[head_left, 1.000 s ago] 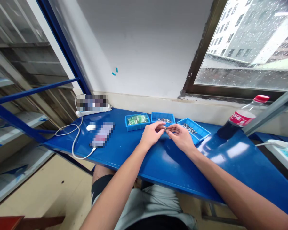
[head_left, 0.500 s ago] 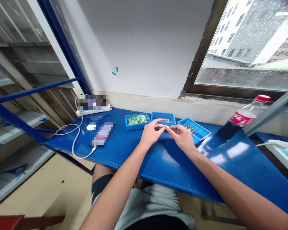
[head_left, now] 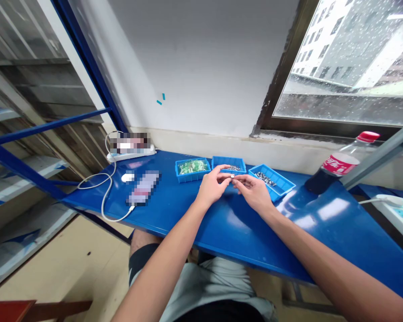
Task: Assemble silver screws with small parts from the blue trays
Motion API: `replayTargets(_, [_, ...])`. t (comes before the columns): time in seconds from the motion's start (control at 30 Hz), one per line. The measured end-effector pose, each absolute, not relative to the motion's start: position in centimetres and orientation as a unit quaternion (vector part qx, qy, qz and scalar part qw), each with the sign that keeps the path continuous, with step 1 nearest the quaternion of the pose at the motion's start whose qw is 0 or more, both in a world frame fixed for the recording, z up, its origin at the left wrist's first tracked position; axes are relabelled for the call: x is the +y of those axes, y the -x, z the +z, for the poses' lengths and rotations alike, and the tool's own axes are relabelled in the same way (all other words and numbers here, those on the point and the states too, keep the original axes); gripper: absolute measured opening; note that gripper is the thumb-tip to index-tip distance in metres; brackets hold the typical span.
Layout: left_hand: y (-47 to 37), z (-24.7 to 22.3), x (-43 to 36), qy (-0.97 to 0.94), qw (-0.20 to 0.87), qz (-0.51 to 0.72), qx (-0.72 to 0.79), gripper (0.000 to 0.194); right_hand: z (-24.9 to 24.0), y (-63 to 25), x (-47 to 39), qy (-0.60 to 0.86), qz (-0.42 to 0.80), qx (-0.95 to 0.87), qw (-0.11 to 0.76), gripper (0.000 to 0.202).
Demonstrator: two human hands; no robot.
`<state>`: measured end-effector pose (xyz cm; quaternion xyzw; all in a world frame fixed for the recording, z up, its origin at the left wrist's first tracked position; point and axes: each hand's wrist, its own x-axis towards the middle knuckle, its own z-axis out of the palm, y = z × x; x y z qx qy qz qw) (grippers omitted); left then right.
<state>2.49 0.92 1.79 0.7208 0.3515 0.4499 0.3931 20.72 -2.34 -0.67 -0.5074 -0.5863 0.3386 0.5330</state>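
A small silvery round part sits between my fingertips, too small to name exactly. My left hand pinches it from the left with closed fingers. From the other side, the thumb and fingers of my right hand close on it too. Just beyond them stands a blue bin with small metal pieces, partly hidden by my left fingers. Another blue bin, tilted to the right, holds small dark and silvery metal parts. To the left, a third blue bin contains green and whitish small pieces.
The blue table meets a wall with a window. On the right stands a cola bottle, and a white power strip lies beyond it. A blurred phone-like object with a white cable lies left.
The small part between my fingertips has turned slightly and shifted a little to the left. Both hands stay in nearly the same place; the bins have not moved.
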Motion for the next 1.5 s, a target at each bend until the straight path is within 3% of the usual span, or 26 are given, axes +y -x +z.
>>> replayTargets(0.43, [-2.6,1.7,1.3,-0.699,0.402,0.472,0.357,0.052,-0.7,-20.7,-2.3,0.509,0.323,-0.59,0.536,0.041])
replayTargets(0.67, [-2.6,1.7,1.7,-0.681,0.353,0.514,0.384,0.048,-0.6,-20.7,-2.4,0.508,0.32,-0.596,0.533,0.043])
replayTargets(0.9, [-2.5,1.5,1.5,-0.675,0.425,0.485,0.358,0.039,-0.6,-20.6,-2.4,0.483,0.321,-0.594,0.558,0.045])
replayTargets(1.2, [-2.4,1.2,1.1,-0.776,0.299,0.414,0.371,0.045,-0.4,-20.5,-2.7,0.492,0.313,-0.615,0.531,0.035])
replayTargets(1.33, [-2.4,0.8,1.3,-0.8,0.254,0.406,0.36,0.045,0.7,-20.8,-3.1,0.504,0.202,-0.669,0.507,0.024])
replayTargets(1.5, [-2.6,0.4,1.6,-0.863,0.165,0.364,0.31,0.023,2.4,-23.7,-3.0,0.537,-0.058,-0.72,0.435,0.019])
